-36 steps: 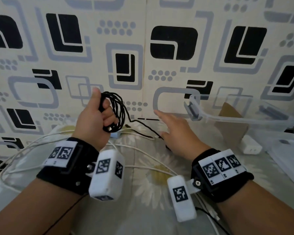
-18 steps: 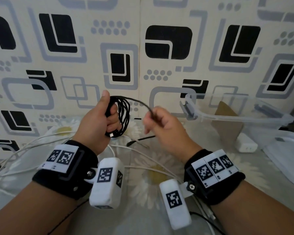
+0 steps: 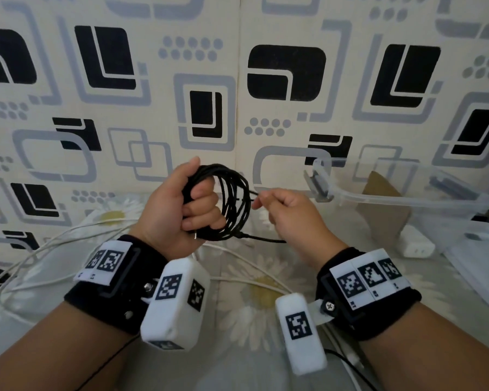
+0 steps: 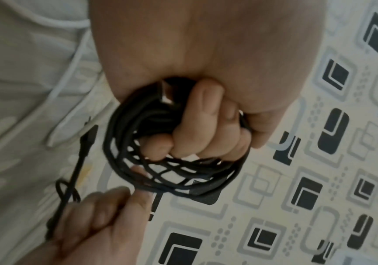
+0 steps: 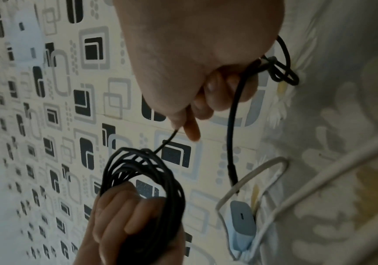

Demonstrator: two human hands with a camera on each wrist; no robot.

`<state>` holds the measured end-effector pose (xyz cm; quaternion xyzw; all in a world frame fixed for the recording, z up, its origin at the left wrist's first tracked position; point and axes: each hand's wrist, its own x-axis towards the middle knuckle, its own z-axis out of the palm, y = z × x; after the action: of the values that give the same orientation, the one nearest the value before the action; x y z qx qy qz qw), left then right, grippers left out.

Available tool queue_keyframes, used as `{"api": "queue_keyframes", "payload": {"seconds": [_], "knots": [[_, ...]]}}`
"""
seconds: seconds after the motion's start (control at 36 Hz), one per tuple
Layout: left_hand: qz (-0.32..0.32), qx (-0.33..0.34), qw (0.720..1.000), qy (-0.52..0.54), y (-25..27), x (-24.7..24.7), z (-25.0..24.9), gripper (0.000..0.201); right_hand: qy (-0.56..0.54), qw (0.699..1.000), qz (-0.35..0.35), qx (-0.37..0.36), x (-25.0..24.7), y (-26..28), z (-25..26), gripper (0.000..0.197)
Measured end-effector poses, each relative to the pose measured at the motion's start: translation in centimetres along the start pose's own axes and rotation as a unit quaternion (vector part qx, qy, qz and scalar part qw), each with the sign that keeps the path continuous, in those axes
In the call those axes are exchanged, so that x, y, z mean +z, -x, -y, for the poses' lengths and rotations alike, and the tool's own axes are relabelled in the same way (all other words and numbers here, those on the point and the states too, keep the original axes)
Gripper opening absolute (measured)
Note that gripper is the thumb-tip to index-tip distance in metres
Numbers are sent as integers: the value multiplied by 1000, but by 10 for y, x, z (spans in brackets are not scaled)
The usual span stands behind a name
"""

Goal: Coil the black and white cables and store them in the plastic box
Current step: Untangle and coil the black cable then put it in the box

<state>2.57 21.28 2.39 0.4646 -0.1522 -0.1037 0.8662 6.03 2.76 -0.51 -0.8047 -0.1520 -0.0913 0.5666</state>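
Note:
My left hand (image 3: pixel 187 204) grips a coil of black cable (image 3: pixel 235 201), held up above the floral cloth; its fingers curl through the loops (image 4: pixel 172 161). Just right of the coil, my right hand (image 3: pixel 283 210) pinches the cable's loose tail (image 5: pixel 233 125), whose plug end hangs below the hand. The white cable (image 3: pixel 68 235) lies uncoiled on the cloth at the left and under my wrists. The clear plastic box (image 3: pixel 407 198) stands open at the right against the wall.
A white charger block (image 3: pixel 415 244) lies in front of the box, with a clear lid (image 3: pixel 480 266) at the far right. A brown cardboard piece (image 3: pixel 381 204) shows through the box. A pale blue adapter (image 5: pixel 240 226) sits by the wall. The patterned wall stands close behind.
My right hand left the cloth, took the black cable's loose tail and brought it up beside the coil. The left hand kept hold of the coil and rose slightly.

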Motion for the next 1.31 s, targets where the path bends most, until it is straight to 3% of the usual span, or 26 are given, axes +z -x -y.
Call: {"api": "queue_keyframes", "payload": {"seconds": [0.11, 0.19, 0.33, 0.53, 0.67, 0.81, 0.89, 1.06, 1.31], "knots": [[-31, 38, 996, 74, -1, -1, -2, 55, -18, 994, 106, -6, 5, 3, 1, 29], [-57, 53, 993, 87, -2, -3, -3, 56, -49, 989, 142, -4, 8, 4, 0, 22], [-76, 70, 988, 118, -4, -10, -4, 54, 39, 992, 119, -12, 6, 5, -4, 15], [-99, 111, 976, 158, -4, -13, -4, 49, 31, 993, 115, -16, 7, 3, -6, 31], [-105, 135, 969, 180, -4, -14, -6, 47, 89, 991, 100, -26, 4, 4, -8, 21], [-126, 149, 958, 212, -6, -22, -6, 44, 110, 988, 103, -19, 2, 5, -10, 28], [-120, 157, 956, 218, -7, -25, -6, 40, 116, 985, 118, -42, 2, 5, -10, 22], [-96, 167, 968, 164, -8, -26, -6, 17, 85, 987, 108, -84, 0, 6, -7, 22], [-100, 178, 973, 103, -11, -17, 0, 25, 23, 983, 42, -176, 0, 8, -2, 24]]}}
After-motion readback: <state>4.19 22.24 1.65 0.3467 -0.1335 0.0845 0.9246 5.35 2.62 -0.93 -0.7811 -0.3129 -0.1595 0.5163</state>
